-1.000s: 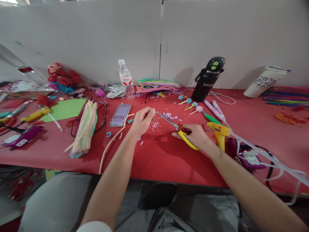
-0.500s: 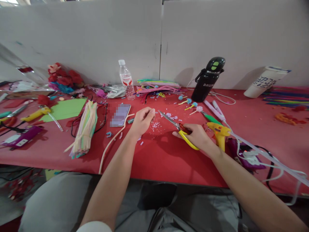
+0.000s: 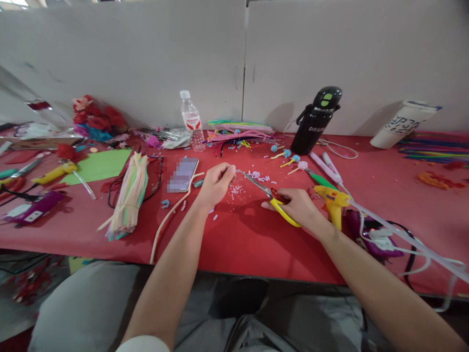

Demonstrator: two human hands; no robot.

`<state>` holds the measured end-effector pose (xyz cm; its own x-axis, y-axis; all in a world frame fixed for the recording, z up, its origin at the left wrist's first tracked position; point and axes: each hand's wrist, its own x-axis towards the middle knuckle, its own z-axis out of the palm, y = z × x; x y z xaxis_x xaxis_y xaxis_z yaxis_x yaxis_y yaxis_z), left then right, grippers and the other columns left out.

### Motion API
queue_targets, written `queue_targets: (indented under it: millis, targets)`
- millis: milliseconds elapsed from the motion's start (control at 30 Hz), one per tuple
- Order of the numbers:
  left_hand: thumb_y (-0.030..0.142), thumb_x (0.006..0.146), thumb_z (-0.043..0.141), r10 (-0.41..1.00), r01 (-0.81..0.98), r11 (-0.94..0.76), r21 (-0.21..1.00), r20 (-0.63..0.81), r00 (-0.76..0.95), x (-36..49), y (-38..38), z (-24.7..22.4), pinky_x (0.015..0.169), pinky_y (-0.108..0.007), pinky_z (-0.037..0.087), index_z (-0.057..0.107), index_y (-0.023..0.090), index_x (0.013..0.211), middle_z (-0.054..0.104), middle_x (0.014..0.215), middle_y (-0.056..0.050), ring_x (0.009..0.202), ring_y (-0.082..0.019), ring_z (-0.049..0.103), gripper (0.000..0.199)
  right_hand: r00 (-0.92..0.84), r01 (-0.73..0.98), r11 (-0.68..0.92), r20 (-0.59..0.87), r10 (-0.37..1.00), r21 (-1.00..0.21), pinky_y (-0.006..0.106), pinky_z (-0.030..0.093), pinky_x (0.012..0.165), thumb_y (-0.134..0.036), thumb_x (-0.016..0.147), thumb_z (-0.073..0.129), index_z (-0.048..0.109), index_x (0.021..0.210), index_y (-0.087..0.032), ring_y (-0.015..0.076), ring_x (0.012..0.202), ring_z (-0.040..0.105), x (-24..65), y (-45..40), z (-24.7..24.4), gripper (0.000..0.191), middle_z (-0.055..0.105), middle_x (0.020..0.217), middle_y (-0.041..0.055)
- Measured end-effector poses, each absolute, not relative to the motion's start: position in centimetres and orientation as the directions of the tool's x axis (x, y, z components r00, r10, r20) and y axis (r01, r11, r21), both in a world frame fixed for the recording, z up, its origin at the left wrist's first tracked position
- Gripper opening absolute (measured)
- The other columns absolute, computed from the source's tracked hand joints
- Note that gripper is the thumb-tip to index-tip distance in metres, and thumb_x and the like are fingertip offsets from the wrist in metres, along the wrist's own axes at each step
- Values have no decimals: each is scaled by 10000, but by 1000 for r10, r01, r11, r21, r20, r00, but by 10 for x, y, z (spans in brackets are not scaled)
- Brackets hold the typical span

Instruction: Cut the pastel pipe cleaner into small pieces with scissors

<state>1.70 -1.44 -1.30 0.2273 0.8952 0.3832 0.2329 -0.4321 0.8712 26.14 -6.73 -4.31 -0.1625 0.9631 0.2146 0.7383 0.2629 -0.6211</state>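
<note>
Pinched between the thumb and forefinger of my left hand (image 3: 217, 182) is a tiny pale piece, most likely pipe cleaner, mostly hidden by the fingertips. My right hand (image 3: 298, 208) grips yellow-handled scissors (image 3: 261, 185), their blades pointing left with the tips right at my left fingertips. Below the blades, fine lilac clippings (image 3: 236, 192) are scattered on the red tabletop (image 3: 242, 244). Short lilac pipe cleaner pieces (image 3: 258, 176) lie just behind the blades. Small fluffy balls on stems, one of them pink (image 3: 302, 166), rest behind my right hand.
A yellow glue gun (image 3: 333, 199) stands beside my right wrist, near a purple power strip (image 3: 373, 237) with cords. Left of my left hand lie a phone (image 3: 186, 172) and a pipe cleaner bundle (image 3: 129, 200). A water bottle (image 3: 192, 124) and black flask (image 3: 313, 124) stand behind.
The scissors have shifted slightly left, bringing their tips up to my left fingertips. My left hand stays in nearly the same place.
</note>
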Motion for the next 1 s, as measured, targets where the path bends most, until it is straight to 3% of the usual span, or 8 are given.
queue_targets:
  millis: [1000]
  targets:
    - [397, 914, 496, 885, 234, -454, 860, 403, 235, 15, -13, -13, 608, -248, 392, 554, 160, 709, 548, 656, -4, 620, -119, 500, 319, -152, 734, 242, 195, 969, -635, 218, 199, 459, -652, 688, 669, 349, 580, -185, 88, 553, 242, 260, -69, -41, 576, 273, 569, -52]
